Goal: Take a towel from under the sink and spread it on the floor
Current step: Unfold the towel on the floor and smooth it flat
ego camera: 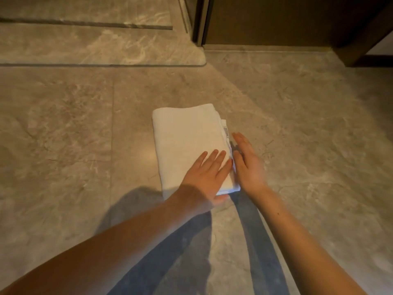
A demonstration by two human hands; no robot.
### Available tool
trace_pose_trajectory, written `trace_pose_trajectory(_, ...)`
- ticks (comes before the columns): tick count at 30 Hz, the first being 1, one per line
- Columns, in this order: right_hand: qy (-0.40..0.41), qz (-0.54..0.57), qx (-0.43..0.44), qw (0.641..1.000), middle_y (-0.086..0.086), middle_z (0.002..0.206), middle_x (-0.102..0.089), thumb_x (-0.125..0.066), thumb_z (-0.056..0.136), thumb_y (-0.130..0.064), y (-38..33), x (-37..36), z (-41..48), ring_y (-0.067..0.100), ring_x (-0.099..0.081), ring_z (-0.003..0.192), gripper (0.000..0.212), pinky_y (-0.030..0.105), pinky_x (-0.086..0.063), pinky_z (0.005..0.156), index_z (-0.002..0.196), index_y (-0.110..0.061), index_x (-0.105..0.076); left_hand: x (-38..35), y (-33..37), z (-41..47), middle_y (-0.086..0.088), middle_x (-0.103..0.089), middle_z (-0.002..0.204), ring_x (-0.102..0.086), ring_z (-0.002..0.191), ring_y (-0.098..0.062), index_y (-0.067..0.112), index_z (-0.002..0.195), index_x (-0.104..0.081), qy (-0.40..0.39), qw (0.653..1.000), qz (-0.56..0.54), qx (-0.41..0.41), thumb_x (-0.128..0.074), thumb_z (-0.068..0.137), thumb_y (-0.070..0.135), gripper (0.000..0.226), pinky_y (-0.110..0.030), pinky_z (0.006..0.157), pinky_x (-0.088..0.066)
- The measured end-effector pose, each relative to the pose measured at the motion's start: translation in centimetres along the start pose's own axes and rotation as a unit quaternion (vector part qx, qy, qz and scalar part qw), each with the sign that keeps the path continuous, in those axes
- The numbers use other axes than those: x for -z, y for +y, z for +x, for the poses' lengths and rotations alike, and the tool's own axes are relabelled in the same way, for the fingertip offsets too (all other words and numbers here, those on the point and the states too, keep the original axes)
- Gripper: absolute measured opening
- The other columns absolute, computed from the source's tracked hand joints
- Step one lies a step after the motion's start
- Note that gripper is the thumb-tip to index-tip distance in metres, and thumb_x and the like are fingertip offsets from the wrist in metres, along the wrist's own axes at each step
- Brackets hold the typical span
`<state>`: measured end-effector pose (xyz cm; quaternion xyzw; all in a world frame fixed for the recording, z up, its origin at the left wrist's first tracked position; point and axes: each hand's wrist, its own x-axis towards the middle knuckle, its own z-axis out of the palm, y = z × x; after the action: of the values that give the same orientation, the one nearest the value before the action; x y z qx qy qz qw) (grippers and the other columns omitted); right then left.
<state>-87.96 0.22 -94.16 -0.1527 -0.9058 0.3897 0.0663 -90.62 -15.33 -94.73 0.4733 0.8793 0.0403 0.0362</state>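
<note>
A white towel point(189, 139), folded into a thick rectangle with a small label on its right edge, lies on the grey marble floor point(63, 135) in the middle of the view. My left hand point(207, 173) rests flat on the towel's near right corner, fingers spread. My right hand point(247, 165) stands on edge just right of the towel, palm facing its folded right side, fingers straight and touching or almost touching that edge. Neither hand grips the cloth.
A raised marble step point(95, 45) with a rounded corner runs across the far left. A dark wooden door and frame point(276, 20) stand at the far right. Shadows of my arms fall on the floor near me.
</note>
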Motion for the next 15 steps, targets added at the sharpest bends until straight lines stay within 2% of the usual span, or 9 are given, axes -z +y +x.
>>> trace_pose_trajectory(2,-0.007,-0.046,-0.011,0.999,0.004,0.157,-0.033,-0.037,0.103,-0.012,1.2,0.5,-0.7,0.015,-0.028,0.144,0.045,0.014,-0.014,0.111,0.149,-0.012,-0.037,-0.4,-0.3,1.2,-0.012,-0.008,0.162,-0.007,0.148,-0.029,0.014,0.154,-0.006,-0.049,0.999,0.010,0.007,-0.038,0.095,0.058,0.080,-0.042,0.119,-0.001)
trace_pose_trajectory(3,-0.008,-0.072,-0.015,0.997,0.005,0.157,-0.033,-0.037,0.103,-0.014,1.9,0.6,-0.9,0.018,-0.028,0.145,0.046,0.018,-0.014,0.113,0.149,-0.012,-0.037,-0.7,-0.5,1.5,-0.010,-0.003,0.163,-0.003,0.149,-0.028,0.015,0.154,-0.001,-0.061,0.998,0.005,0.014,-0.034,0.097,0.056,0.078,-0.040,0.118,0.002)
trace_pose_trajectory(8,-0.034,-0.223,-0.035,0.974,0.003,0.161,-0.025,-0.030,0.105,-0.030,5.4,0.3,-2.0,0.025,-0.014,0.149,0.049,0.043,-0.013,0.121,0.153,-0.022,-0.029,-1.2,-0.9,1.2,-0.005,-0.004,0.163,-0.002,0.149,-0.025,0.018,0.154,-0.005,-0.045,0.999,-0.014,0.010,-0.030,0.099,0.054,0.071,-0.037,0.118,0.002)
trace_pose_trajectory(12,-0.095,-0.323,-0.022,0.941,-0.002,0.165,-0.001,0.001,0.095,-0.050,6.4,-0.8,-3.2,0.023,0.006,0.151,0.063,0.047,-0.001,0.121,0.155,-0.035,-0.004,-1.1,-1.3,1.1,-0.005,-0.003,0.163,0.000,0.149,-0.024,0.018,0.154,-0.004,-0.048,0.999,-0.010,0.013,-0.030,0.100,0.052,0.069,-0.036,0.118,0.003)
trace_pose_trajectory(15,-0.091,-0.341,-0.028,0.935,-0.004,0.164,0.003,0.006,0.092,-0.053,6.8,-1.0,-3.4,0.021,0.010,0.151,0.064,0.046,0.002,0.121,0.154,-0.040,0.001,-0.9,-1.1,1.0,-0.008,-0.003,0.163,-0.002,0.149,-0.028,0.023,0.154,0.002,-0.053,0.999,-0.008,0.010,-0.030,0.100,0.050,0.068,-0.040,0.118,0.000)
